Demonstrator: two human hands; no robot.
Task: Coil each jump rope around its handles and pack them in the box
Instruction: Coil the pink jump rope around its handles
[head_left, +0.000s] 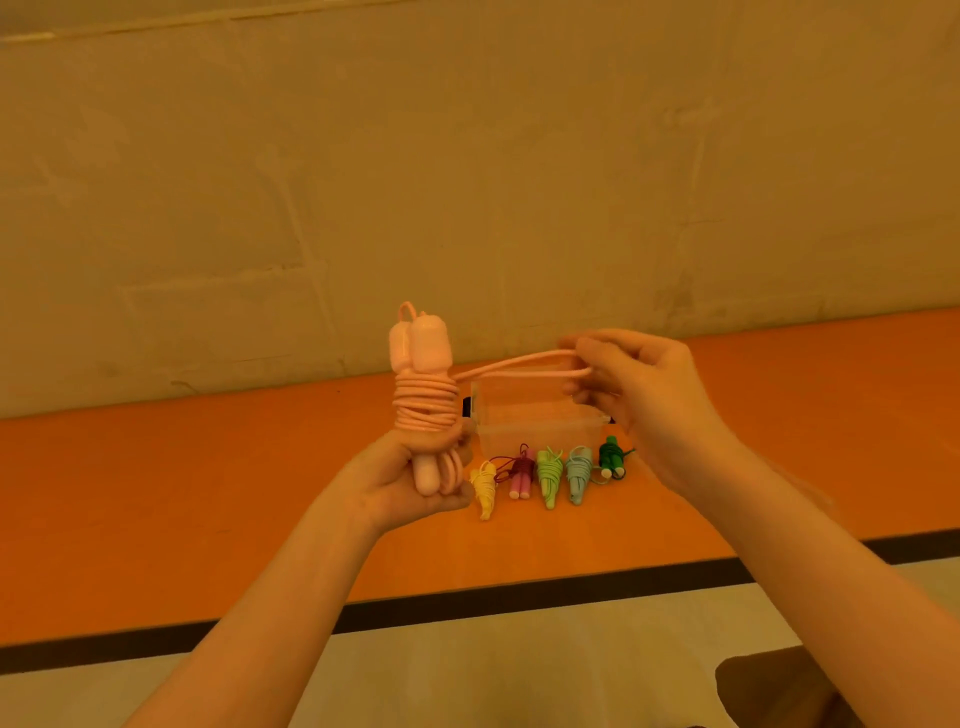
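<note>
My left hand (415, 478) grips the pink handles (423, 353) upright, coils wrapped round them, while my right hand (631, 384) pinches the rope's loose loop (519, 366).

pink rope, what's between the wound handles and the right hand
In the head view, a doubled loose loop of the pink rope spans from the wound handles to the right hand, with the clear box behind.

My single view, head-worn wide-angle camera, looking forward and slightly down, close on my left hand (415, 467) and right hand (639, 395), orange table (208, 493) just beyond, wall (467, 182) filling upper half
</note>
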